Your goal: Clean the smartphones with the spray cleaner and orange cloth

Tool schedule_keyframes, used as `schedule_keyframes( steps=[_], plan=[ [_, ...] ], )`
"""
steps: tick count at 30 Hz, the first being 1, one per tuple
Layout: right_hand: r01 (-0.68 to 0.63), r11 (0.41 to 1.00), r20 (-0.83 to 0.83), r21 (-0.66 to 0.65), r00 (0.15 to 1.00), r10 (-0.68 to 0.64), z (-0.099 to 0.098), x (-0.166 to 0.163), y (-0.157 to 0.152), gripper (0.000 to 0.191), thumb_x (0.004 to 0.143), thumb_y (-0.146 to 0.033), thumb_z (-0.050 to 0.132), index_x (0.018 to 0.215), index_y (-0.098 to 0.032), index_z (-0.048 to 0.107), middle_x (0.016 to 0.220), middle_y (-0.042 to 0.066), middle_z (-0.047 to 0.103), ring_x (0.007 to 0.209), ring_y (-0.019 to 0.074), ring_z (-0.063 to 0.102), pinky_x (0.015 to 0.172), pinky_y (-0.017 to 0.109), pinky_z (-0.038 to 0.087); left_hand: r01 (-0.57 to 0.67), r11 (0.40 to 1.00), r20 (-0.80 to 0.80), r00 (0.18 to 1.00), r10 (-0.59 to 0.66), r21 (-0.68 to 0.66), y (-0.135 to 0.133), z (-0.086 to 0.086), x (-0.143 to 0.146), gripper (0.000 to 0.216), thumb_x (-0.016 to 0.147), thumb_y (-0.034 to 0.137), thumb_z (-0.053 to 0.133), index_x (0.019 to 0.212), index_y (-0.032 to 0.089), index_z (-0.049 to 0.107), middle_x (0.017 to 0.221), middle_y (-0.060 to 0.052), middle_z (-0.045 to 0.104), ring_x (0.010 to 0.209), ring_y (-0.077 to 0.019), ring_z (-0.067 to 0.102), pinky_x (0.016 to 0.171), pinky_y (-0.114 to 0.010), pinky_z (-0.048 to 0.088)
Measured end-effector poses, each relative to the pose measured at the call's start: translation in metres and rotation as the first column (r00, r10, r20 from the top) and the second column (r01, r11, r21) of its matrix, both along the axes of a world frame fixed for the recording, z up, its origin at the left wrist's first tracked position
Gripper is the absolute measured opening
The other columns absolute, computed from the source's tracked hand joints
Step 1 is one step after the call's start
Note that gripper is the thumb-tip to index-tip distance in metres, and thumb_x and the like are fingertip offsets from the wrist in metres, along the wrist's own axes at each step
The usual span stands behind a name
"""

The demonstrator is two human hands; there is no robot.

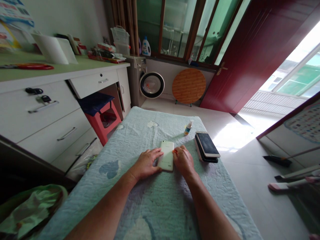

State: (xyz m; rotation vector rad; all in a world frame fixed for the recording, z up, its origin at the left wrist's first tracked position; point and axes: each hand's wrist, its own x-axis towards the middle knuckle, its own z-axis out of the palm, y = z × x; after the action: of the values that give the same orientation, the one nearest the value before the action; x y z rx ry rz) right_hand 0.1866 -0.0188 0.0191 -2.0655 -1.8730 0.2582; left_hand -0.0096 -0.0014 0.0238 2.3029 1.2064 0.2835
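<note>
The left hand [147,163] has thumb and forefinger spread along the left edge of a flat, pale whitish-green phone [166,156]; that phone lies back up, around the middle of a light blue-green quilted cloth [141,131], well in from its left and right edges; even downward pressure from the left fingers should keep it from sliding on the soft fabric; the right hand [184,161] pinches a small orange piece [174,151], its shape mostly hidden, at the phone's right edge; light, level force there would likely spare the casing.

As for writing, the phone's back bears a faint mark and a small printed block towards its near end, neither readable; the small white-capped spray bottle [188,128], towards the cloth's far right corner, has a blue and orange label, too small to read; the stack of dark and pale phones [208,145] by the right edge shows no legible brand.
</note>
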Motion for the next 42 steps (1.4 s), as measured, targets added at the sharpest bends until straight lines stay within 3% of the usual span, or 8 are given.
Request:
schedule_keyframes(
  steps=[16,23,42],
  plan=[
    [-0.033,0.993,0.004,-0.110,0.999,0.033,0.014,-0.002,-0.014,0.013,0.073,-0.015,0.056,0.070,-0.019,0.067,0.074,0.004,0.066,0.067,0.0142,0.053,0.058,0.025,0.026,0.010,1.000,0.012,1.000,-0.010,0.003,0.002,-0.005,-0.001,0.065,0.072,0.032,0.072,0.134,0.022,0.054,0.148,-0.008,0.045,0.129,-0.0279,0.048,0.109,-0.039,0.033],
    [-0.038,0.989,-0.038,-0.144,0.999,0.033,0.012,0.001,-0.012,0.014,0.072,-0.016,0.055,0.069,-0.020,0.068,0.069,0.003,0.066,0.063,0.0140,0.052,0.057,0.025,0.026,0.013,1.000,0.018,1.000,-0.013,0.009,0.002,-0.007,-0.001,0.063,0.073,0.032,0.070,0.134,0.024,0.054,0.149,-0.007,0.045,0.129,-0.0273,0.047,0.109,-0.039,0.033],
    [0.007,0.992,-0.178,0.130,0.984,0.016,-0.010,0.004,0.003,0.016,0.085,-0.020,0.053,0.082,-0.017,0.068,0.082,0.003,0.060,0.072,0.0130,0.053,0.067,0.022,0.035,0.003,1.000,0.019,1.000,-0.003,-0.008,0.001,-0.004,-0.001,0.065,0.072,0.033,0.072,0.134,0.023,0.054,0.149,-0.008,0.044,0.130,-0.0289,0.047,0.110,-0.041,0.032]
  ],
)
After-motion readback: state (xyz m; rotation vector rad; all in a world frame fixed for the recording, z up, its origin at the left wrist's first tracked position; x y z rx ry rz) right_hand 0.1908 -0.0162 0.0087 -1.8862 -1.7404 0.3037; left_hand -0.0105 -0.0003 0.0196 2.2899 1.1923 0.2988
